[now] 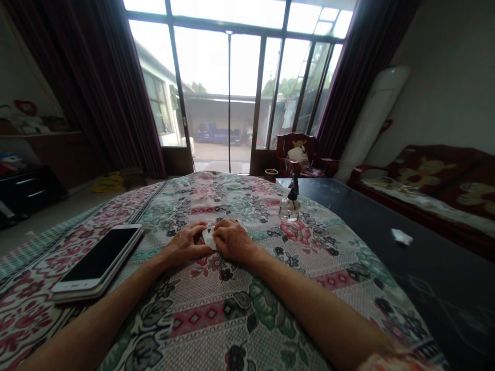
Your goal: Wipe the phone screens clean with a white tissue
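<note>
White paper piece [209, 238] being pinched btwn L hand [186, 243] & R hand [232, 239], fingers clamped together on it, low over floral quilt [240, 330].

Left hand [185, 245] and right hand [232, 240] side by side, fingers [195, 238] curled downward

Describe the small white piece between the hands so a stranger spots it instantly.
Start at the floral cloth. On it, the left hand and right hand meet over a small white piece, probably paper. It alone is held; the phone and figurine sit untouched nearby.
</note>
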### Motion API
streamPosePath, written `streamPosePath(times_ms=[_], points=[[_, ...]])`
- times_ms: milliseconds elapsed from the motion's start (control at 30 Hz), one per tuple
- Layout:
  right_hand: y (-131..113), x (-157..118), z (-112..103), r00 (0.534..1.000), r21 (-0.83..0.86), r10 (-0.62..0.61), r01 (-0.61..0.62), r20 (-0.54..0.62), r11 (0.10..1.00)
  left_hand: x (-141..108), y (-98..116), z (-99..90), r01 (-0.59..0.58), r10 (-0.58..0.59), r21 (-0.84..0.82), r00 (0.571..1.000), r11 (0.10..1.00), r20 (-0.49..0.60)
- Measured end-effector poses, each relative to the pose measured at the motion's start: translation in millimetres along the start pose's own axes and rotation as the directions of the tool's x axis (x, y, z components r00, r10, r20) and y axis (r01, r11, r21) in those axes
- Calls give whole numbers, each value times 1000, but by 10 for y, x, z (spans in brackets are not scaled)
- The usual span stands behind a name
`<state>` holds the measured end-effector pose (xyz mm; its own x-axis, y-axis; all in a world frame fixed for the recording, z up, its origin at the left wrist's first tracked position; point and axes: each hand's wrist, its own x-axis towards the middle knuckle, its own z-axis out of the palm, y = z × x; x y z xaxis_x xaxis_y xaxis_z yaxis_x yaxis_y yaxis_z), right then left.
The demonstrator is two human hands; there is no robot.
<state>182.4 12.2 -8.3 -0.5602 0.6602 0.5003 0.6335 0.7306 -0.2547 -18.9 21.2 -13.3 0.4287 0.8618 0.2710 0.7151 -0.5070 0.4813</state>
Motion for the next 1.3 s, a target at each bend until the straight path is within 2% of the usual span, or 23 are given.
streamPosePath(times_ms=[167,267,367,433,533,633,700,800,933,1067,1133,1200,1300], points=[[238,-40,-138,977,-90,198,-204,-74,975,-1,25,-26,6,-6,13,1000,1000,16],[400,-76,-275,938,-183,330,-344,-102,921,0,29,-30,8,-8,3,1000,1000,17],[449,-71,-366,896,-221,418,-442,-147,869,0,27,-29,16,-16,-2,1000,1000,13],[381,-35,-357,906,-182,388,-415,-166,891,0,23,-27,18,-18,4,1000,1000,19],[177,37,-234,962,-78,225,-238,-152,968,2,15,-23,6,-6,18,1000,1000,20],[-15,83,-69,997,-12,32,-33,-65,999,6,10,-18,-13,13,11,1000,1000,12],[-76,93,8,999,0,-41,41,3,999,8,6,-15,-16,15,4,1000,1000,15],[-42,88,37,1000,-14,-5,6,21,1000,10,-2,-14,-1,1,7,1000,1000,22],[192,59,-77,986,-74,164,-165,-12,984,4,9,-27,2,-2,8,1000,1000,20],[445,0,-285,924,-185,380,-383,-53,905,0,64,-54,3,-3,-12,1000,1000,17],[477,-18,-351,904,-207,414,-428,-111,880,0,88,-63,13,-12,-21,1000,1000,17],[415,-14,-351,924,-185,358,-378,-137,907,0,94,-63,20,-19,-20,1000,1000,22],[196,15,-238,981,-104,172,-182,-92,978,4,65,-46,17,-17,-1,1000,1000,24]])
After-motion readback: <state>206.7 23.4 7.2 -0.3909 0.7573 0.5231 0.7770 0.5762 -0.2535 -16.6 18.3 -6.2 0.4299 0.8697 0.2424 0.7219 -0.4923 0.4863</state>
